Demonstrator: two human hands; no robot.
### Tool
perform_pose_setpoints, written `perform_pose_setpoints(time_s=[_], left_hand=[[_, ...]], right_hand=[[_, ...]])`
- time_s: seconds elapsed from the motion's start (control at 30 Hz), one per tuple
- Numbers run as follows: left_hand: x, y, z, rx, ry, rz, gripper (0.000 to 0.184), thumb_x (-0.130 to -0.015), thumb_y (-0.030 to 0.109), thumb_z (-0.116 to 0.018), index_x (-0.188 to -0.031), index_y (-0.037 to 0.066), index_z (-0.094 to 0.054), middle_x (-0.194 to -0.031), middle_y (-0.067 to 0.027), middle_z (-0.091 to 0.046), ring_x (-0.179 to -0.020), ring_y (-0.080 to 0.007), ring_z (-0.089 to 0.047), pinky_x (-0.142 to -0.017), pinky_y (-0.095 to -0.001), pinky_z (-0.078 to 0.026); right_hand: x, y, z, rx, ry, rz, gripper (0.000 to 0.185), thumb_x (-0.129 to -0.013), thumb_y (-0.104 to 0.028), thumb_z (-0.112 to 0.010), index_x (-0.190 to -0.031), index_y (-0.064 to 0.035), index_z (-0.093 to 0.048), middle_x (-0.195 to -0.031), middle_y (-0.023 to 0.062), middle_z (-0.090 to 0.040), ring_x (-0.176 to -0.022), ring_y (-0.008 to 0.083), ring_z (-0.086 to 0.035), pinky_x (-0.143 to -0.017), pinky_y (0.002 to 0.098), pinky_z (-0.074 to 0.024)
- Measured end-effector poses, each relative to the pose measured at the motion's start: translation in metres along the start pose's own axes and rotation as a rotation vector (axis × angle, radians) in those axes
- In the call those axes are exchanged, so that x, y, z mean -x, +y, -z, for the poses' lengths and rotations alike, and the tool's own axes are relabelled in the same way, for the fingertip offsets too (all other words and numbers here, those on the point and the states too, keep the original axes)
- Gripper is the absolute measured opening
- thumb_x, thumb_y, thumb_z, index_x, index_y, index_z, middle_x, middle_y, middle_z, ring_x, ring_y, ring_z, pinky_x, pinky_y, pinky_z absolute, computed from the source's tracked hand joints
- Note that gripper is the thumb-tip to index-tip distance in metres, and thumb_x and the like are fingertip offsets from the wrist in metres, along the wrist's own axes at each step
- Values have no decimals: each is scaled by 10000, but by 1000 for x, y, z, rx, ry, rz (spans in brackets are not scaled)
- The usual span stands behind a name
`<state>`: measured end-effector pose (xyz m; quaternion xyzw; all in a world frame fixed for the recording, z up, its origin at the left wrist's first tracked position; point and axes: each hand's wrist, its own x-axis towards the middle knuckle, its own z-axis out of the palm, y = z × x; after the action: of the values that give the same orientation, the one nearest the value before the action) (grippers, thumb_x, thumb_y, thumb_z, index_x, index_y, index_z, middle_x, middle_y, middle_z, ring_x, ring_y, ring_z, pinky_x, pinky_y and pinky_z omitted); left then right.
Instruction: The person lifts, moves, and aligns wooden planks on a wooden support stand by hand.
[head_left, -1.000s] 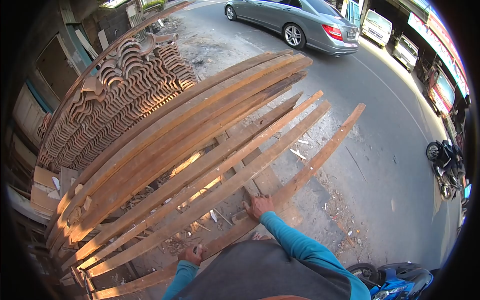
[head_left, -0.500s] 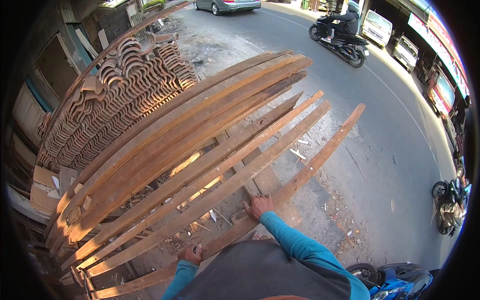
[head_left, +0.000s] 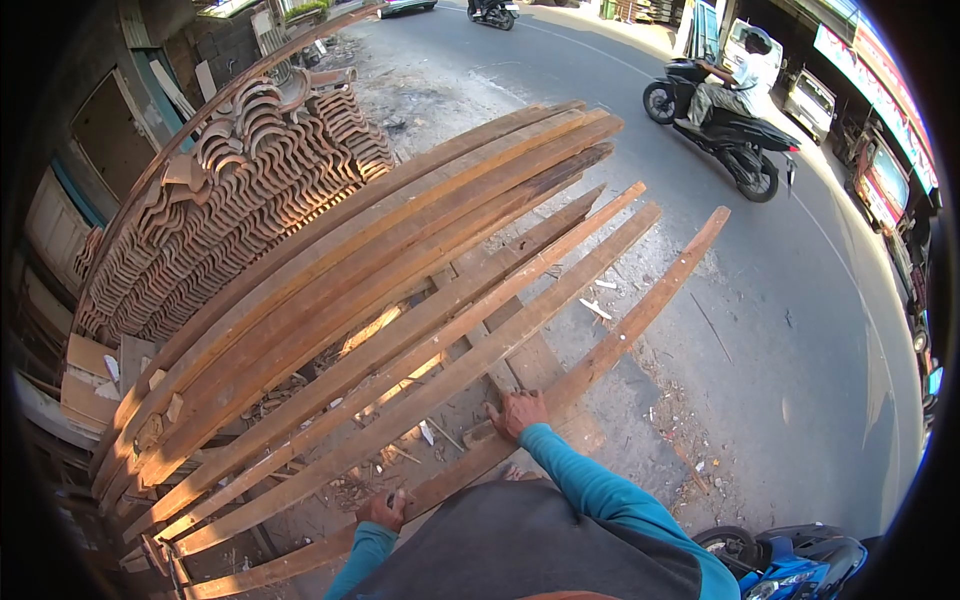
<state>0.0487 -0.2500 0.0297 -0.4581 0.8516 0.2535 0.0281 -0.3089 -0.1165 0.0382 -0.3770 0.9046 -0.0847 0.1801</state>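
The nearest wooden beam point(head_left: 640, 320) runs from the lower left up to the right, close in front of my body. My right hand point(head_left: 518, 413) is closed over this beam near its middle, with the fingers over its far edge. Further left, my left hand point(head_left: 386, 508) is wrapped round the same beam; the thumb side faces up. Beyond it lies a separate beam point(head_left: 560, 305), then several more beams side by side. Under them is a cross board point(head_left: 535, 360). My body hides part of the held beam's near edge.
Stacked roof tiles point(head_left: 250, 190) stand at the upper left. Wood scraps and debris lie on the ground between the beams. A blue motorbike point(head_left: 800, 565) is at the lower right. On the road point(head_left: 780, 330), a person rides a black motorbike point(head_left: 725, 130).
The car and the first motorbike have moved left along the road, and another rider has come into view. Both my hands and the beams have stayed in place.
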Motion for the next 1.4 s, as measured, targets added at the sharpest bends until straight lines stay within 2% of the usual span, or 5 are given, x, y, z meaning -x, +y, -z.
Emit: perform_pose_setpoints(time_s=[0.4, 0.67, 0.97, 1.2, 1.4], left_hand=[[1, 0, 1, -11, -8, -9, 442, -922, 507, -563, -961, 91, -707, -911, -217, -719, -872, -441, -685, -785, -527, -533], [0, 3, 4, -77, -42, 41, 472, -923, 533, -556, -1023, 104, -724, -932, -217, -726, -896, -430, -691, -831, -521, -533], [2, 6, 5, -13, -8, 6, 445, -915, 509, -578, -876, 78, -684, -859, -200, -711, -850, -433, -682, -783, -518, -527], [1, 0, 0, 17, 10, -5, 452, -920, 514, -571, -874, 80, -690, -874, -215, -710, -855, -438, -679, -790, -526, -523], [2, 10, 9, -27, -18, 32, 475, -928, 524, -557, -942, 77, -715, -928, -221, -719, -901, -442, -680, -822, -521, -525]], right_hand=[[1, 0, 3, 3, -19, 8, 524, -958, -548, -496, -1153, -90, -657, -1124, 174, -722, -1146, 307, -643, -1032, 495, -374], [1, 0, 4, -3, -26, 12, 529, -958, -549, -494, -1136, -79, -659, -1110, 176, -725, -1134, 306, -649, -1027, 491, -376], [-1, 2, -1, 3, -4, 28, 521, -955, -548, -494, -1116, -84, -666, -1103, 172, -725, -1137, 301, -646, -1023, 485, -381], [-1, 2, -4, 2, 16, 26, 515, -951, -549, -499, -1099, -87, -673, -1096, 170, -727, -1129, 297, -650, -1023, 479, -383], [0, 1, 0, -2, 3, 20, 511, -950, -551, -504, -1095, -92, -675, -1111, 157, -727, -1136, 292, -651, -1024, 488, -382]])
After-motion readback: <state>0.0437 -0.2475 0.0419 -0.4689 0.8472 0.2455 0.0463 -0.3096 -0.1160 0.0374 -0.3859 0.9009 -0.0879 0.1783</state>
